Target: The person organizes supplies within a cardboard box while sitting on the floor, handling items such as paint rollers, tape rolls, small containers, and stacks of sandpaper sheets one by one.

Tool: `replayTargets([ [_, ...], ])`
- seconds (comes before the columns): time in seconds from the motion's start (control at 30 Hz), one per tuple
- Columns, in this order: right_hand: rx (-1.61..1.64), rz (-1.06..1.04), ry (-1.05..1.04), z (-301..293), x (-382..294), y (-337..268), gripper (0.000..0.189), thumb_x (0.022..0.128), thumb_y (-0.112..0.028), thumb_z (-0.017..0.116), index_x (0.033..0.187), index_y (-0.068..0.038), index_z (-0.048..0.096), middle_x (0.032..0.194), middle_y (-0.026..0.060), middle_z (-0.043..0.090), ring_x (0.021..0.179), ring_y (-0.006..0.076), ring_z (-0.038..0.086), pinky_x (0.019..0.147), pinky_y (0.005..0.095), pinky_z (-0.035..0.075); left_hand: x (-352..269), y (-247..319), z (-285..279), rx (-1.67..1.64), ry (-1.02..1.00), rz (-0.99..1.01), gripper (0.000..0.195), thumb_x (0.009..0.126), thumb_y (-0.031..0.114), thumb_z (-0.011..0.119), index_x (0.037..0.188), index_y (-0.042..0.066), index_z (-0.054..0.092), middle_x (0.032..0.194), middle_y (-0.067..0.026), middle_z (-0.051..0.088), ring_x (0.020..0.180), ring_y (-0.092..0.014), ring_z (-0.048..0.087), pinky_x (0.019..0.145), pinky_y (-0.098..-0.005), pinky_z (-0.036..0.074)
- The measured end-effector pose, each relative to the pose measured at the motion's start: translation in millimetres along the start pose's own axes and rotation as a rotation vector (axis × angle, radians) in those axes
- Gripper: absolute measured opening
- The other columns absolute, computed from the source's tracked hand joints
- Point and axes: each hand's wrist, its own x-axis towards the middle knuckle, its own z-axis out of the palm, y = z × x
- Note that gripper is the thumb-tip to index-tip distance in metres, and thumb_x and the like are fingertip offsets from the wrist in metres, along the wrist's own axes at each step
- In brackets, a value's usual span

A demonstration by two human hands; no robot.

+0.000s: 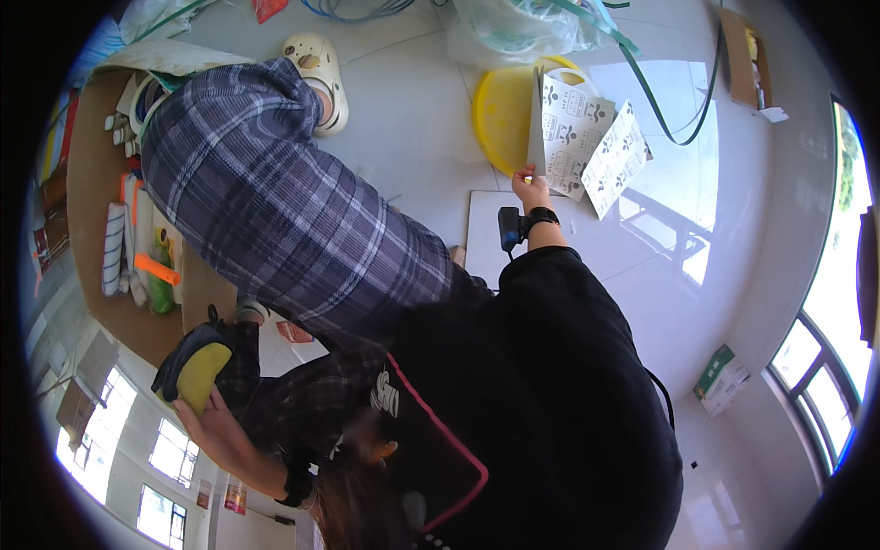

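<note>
My left hand (204, 421), at the lower left, holds a half-round pad (203, 375) with a yellow face and a black backing, apparently a hand sanding pad. At the upper right my right hand (531, 187) grips the lower edge of a printed paper sheet (567, 130), likely the back of sandpaper. Beside it a second printed sheet (617, 159) lies tilted and overlaps the first. Both sheets are near a round yellow plastic piece (498, 113), which they partly cover. Some fingers of each hand are hidden.
Before me stands a cardboard box (86, 227) holding paint rollers (113, 251), a tool with an orange handle (157, 269) and a green bottle-like item (162, 292). Green strapping (646, 89) loops over the tiled floor. A plastic bag (522, 31) and a small carton (720, 380) sit farther out.
</note>
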Motion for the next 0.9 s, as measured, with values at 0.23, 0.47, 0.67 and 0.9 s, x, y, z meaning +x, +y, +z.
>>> replayTargets([
  [0.23, -0.355, -0.153, -0.009, -15.4, -20.5, -19.5, 0.022, 0.088, -0.004, 0.031, 0.102, -0.003, 0.048, 0.084, 0.0099, 0.057, 0.069, 0.0186, 0.059, 0.050, 0.0230, 0.050, 2.7, -4.3, 5.1, -0.044, -0.032, -0.024, 0.049, 0.088, 0.026, 0.049, 0.123, -0.003, 0.031, 0.120, -0.0158, 0.040, 0.115, -0.026, 0.038, 0.100, -0.0384, 0.027],
  [0.47, -1.002, -0.159, -0.193, -80.8, -83.3, -60.4, 0.023, 0.087, -0.015, 0.046, 0.110, -0.014, 0.046, 0.094, 0.0014, 0.053, 0.082, 0.0141, 0.054, 0.056, 0.0225, 0.042, 14.7, -6.6, -5.8, -0.105, -0.058, 0.009, 0.049, 0.086, 0.023, 0.052, 0.123, -0.002, 0.032, 0.120, -0.0164, 0.040, 0.113, -0.027, 0.041, 0.098, -0.0398, 0.031],
  [0.67, -1.489, -0.026, 0.009, -105.0, -151.7, -78.8, 0.026, 0.083, -0.015, 0.056, 0.106, -0.013, 0.044, 0.092, 0.0014, 0.054, 0.083, 0.0145, 0.054, 0.063, 0.0249, 0.044, 17.3, -6.4, -7.1, -0.123, -0.057, 0.016, 0.047, 0.086, 0.021, 0.052, 0.122, -0.002, 0.033, 0.118, -0.0165, 0.043, 0.111, -0.027, 0.043, 0.098, -0.0397, 0.032],
  [0.9, -2.104, -0.175, 0.266, -119.3, -77.0, -96.5, 0.034, 0.080, -0.031, 0.056, 0.105, -0.011, 0.043, 0.091, 0.0050, 0.052, 0.074, 0.0192, 0.055, 0.058, 0.0360, 0.048, 19.5, -9.7, -7.0, -0.103, -0.004, 0.013, 0.047, 0.087, 0.022, 0.051, 0.122, -0.003, 0.033, 0.117, -0.0168, 0.044, 0.111, -0.026, 0.043, 0.098, -0.0390, 0.032],
])
